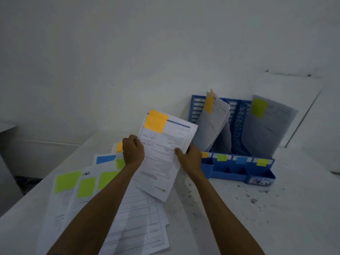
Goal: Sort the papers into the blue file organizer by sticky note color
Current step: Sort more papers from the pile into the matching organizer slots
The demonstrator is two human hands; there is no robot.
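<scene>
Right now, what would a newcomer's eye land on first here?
The paper with an orange note, held up mid-frame by the left hand and right hand. Behind it to the right stands the blue organizer, holding orange- and green-tagged sheets. Lower left, a pile shows bright green notes.

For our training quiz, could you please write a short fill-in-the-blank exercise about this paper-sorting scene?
The left hand and right hand hold a paper whose sticky note is ___.
In the file organizer, the rightmost standing papers carry a note coloured ___.
The organizer itself is ___.
Missing words: orange; green; blue.
</scene>
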